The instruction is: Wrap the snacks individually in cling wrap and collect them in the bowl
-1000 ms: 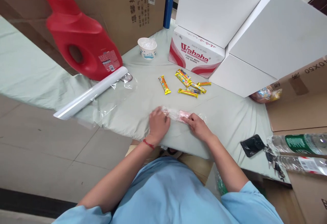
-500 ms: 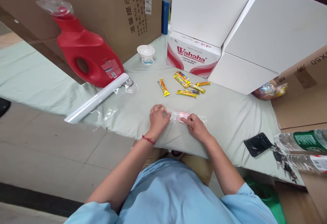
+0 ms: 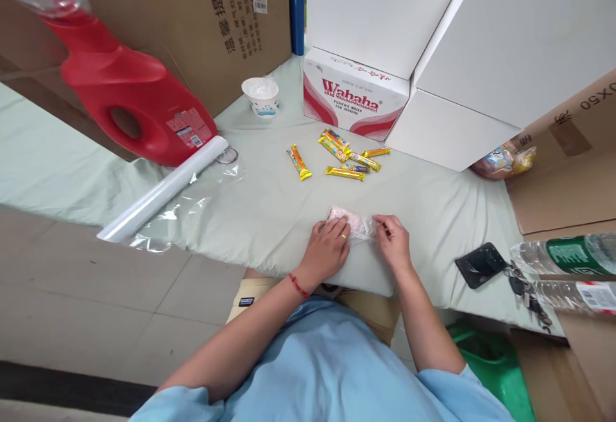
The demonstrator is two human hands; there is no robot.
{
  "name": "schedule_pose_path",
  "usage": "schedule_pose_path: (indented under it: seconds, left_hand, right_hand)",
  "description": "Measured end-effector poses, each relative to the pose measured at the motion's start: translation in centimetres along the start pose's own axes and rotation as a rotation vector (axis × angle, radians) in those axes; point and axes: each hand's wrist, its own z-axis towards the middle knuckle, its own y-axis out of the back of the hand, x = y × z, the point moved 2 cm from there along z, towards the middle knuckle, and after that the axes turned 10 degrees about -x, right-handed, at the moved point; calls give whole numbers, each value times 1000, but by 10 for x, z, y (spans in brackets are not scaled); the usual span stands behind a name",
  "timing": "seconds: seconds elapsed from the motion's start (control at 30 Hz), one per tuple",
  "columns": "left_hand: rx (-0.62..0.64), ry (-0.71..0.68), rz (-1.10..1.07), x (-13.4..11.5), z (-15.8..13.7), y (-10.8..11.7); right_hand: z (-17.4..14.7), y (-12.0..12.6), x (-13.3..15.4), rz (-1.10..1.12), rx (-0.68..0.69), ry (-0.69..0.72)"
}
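Note:
A small pink block (image 3: 342, 215) wrapped in clear plastic lies on the table near its front edge; what it is I cannot make out. My left hand (image 3: 328, 247) rests over its near left side, fingers bent onto it and holding it down. To the right, the clear plastic film (image 3: 364, 228) runs out loose and crinkled from the block. My right hand (image 3: 393, 241) pinches the end of this film between thumb and fingers. Beyond both hands lie several yellow-wrapped snack bars (image 3: 345, 173), one of them (image 3: 299, 162) apart on the left.
A roll of clear film (image 3: 163, 191) lies at left by a red jug (image 3: 139, 104). A paper cup (image 3: 260, 97) and a Wahaba box (image 3: 356, 93) stand behind. At right are a black wallet-like item (image 3: 480, 265), keys (image 3: 529, 297) and plastic bottles (image 3: 568, 258).
My left hand has moved right, from the film's left end onto the pink block. My right hand has gone from the block to the film's right end. The view has shifted slightly.

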Motion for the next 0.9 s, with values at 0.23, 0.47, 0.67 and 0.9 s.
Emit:
schedule_pose_path:
  seconds: [0.23,0.47,0.67,0.9]
  left_hand:
    - [-14,-25,41,0,-3,-4]
    - [11,-24,13,-1,-3,-4]
    - [38,2,-48,10,-26,16]
    - [-150,77,-63,53,-74,43]
  right_hand:
    - [5,8,-4,-271,-33,-54]
    - [40,-9,54,-156,108,-47]
    - [48,-76,107,-489,363,80]
    - [19,-87,116,-537,295,185]
